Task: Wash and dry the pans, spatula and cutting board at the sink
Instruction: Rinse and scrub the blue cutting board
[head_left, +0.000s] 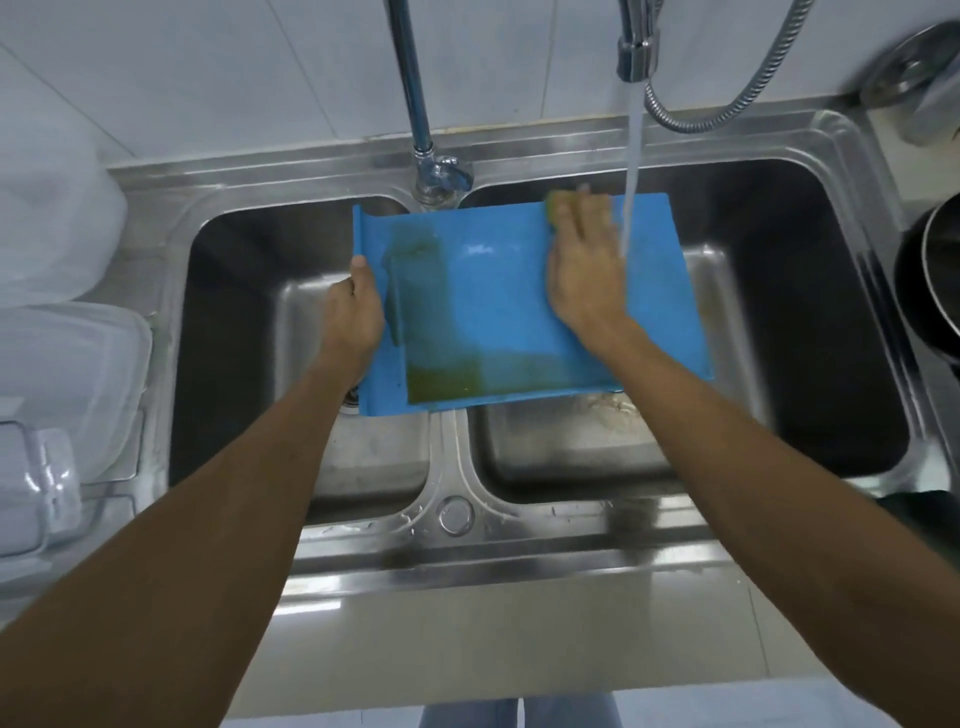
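Observation:
A blue cutting board with greenish smears lies across the divider of a double steel sink. My left hand grips the board's left edge. My right hand presses a yellow-green sponge flat against the board's far right part. Most of the sponge is hidden under my fingers. A stream of water falls from the pull-down faucet head just right of my right hand onto the board.
A dark pan sits at the right edge beside the sink. A steel lid or fitting shows at the top right. Clear plastic containers and a white bag stand left of the sink. A second faucet pipe rises at the back.

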